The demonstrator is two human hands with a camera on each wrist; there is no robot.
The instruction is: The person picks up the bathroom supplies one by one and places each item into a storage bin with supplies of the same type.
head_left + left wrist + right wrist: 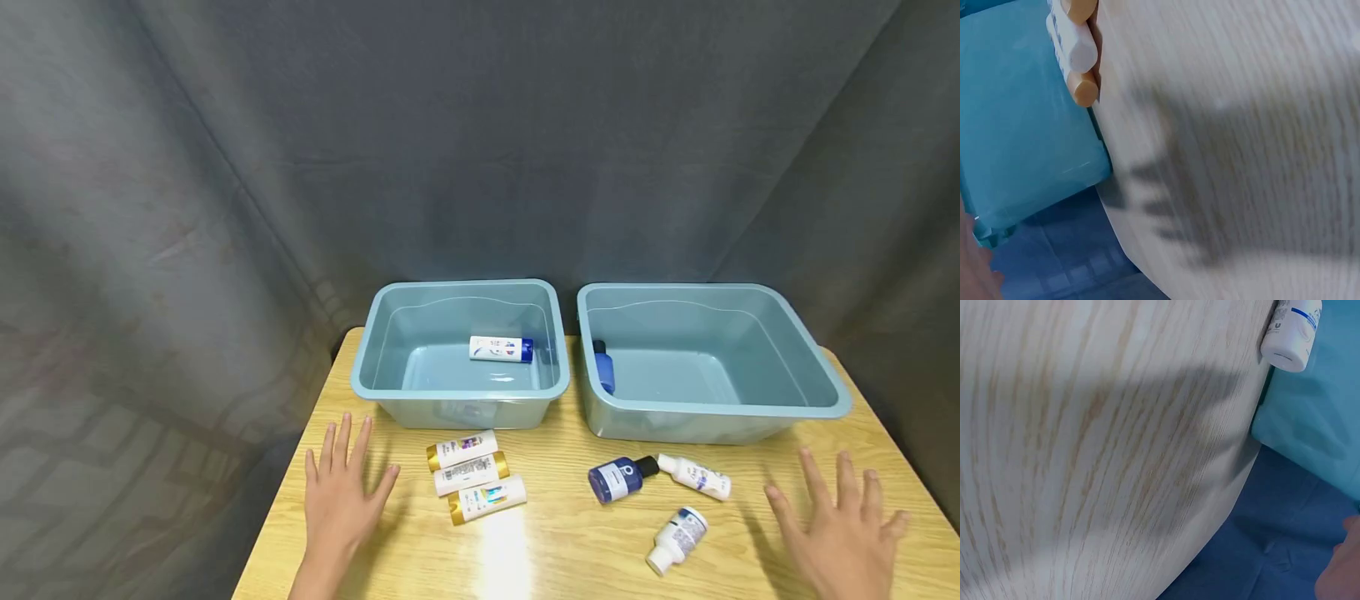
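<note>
My left hand (341, 483) hovers flat over the wooden table (555, 550), fingers spread, holding nothing. Just right of it lie three white bottles with gold caps (474, 475), seen again in the left wrist view as gold-capped bottles (1075, 47). My right hand (843, 525) is spread open at the table's right, also empty. Between the hands lie a dark blue bottle (617, 479) and two white bottles (696, 477) (677, 539). The left teal tub (459, 354) holds a white bottle with a blue cap (500, 348). The right teal tub (708, 362) holds a blue bottle (603, 367).
A grey-blue cloth (480, 142) hangs behind the table and down both sides. The tubs stand side by side along the table's far edge. The right wrist view shows a white bottle (1291, 331) beside the teal tub wall (1322, 419).
</note>
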